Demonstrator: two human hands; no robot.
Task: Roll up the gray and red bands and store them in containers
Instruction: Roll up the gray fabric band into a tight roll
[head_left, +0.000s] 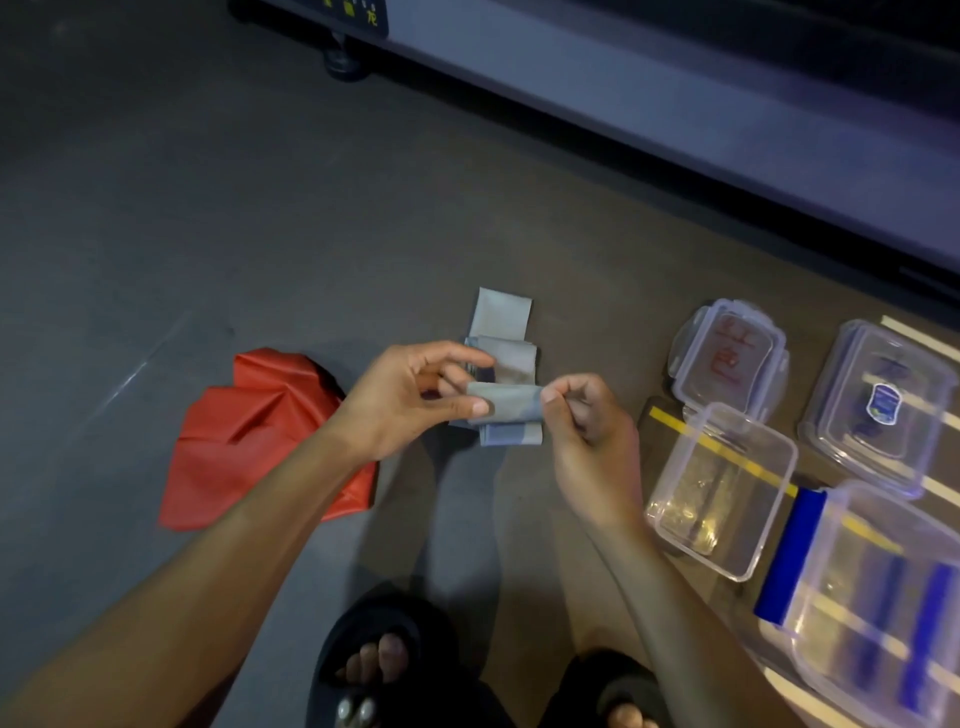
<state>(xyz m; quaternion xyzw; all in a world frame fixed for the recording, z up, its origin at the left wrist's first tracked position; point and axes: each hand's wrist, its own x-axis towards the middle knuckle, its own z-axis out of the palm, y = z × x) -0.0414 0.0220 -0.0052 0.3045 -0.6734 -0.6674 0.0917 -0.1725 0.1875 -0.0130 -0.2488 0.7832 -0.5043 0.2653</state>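
We see left hand (410, 400) and right hand (582, 415) both pinching the folded gray band (506, 405), held above the floor. Red band (249, 441) lies crumpled left of it; open container (722, 488) right.

Place: looked like a gym or equipment room.
Floor: a dark rubbery floor (156, 208) with yellow tape lines (727, 457).
Machine: a grey machine base (623, 104) on a levelling foot (345, 62).

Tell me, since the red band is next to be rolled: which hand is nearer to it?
Left. The left hand is just right of the red band; the right hand is farther right, across the gray band.
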